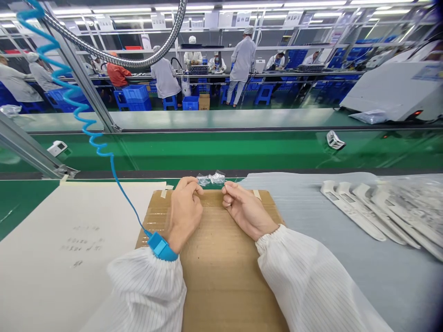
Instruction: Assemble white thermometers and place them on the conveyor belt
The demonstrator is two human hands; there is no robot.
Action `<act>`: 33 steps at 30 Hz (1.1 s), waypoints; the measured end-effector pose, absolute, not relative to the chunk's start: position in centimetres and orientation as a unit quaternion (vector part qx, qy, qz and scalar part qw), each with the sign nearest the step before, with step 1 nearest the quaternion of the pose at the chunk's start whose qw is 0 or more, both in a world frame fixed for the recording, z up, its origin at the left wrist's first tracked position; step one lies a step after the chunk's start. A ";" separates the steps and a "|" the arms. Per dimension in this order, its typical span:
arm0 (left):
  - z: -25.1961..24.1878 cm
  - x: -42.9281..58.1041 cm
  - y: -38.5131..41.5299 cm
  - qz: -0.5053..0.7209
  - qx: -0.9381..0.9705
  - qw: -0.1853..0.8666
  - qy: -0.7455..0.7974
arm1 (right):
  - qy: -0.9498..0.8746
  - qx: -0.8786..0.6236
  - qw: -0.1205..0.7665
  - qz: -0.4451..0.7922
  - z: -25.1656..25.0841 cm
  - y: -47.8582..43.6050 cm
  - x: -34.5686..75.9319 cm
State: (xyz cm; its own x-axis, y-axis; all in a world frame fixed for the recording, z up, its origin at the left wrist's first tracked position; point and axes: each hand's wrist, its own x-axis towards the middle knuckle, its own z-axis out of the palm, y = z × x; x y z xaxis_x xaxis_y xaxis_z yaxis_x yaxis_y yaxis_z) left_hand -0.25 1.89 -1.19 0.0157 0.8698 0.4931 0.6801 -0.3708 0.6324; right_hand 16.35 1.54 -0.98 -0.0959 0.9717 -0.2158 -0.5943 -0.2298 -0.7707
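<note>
A small clear plastic bag (211, 178) is pinched between both hands just above the far edge of a brown cardboard sheet (221, 263). My left hand (185, 210) grips its left end with curled fingers. My right hand (242, 207) pinches the right end. A blue wrist strap (161, 246) with a coiled blue cord (79, 108) circles my left wrist. What is inside the bag is too small to make out.
White plastic housings (367, 207) lie in a row on grey foam at the right. A white paper sheet (65, 249) covers the left. Beyond runs a green conveyor (224, 150) carrying a small white device (334, 139). Several people in white coats work at far benches.
</note>
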 end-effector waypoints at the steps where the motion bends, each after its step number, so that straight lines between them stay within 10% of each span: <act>1: -1.2 -0.3 1.9 0.436 0.704 0.109 0.550 | -0.257 -0.368 0.565 0.693 -0.9 1.5 16.3; 33: -0.8 -0.4 1.9 0.428 0.715 0.090 0.545 | -0.267 -0.382 0.548 0.695 -1.0 1.3 16.5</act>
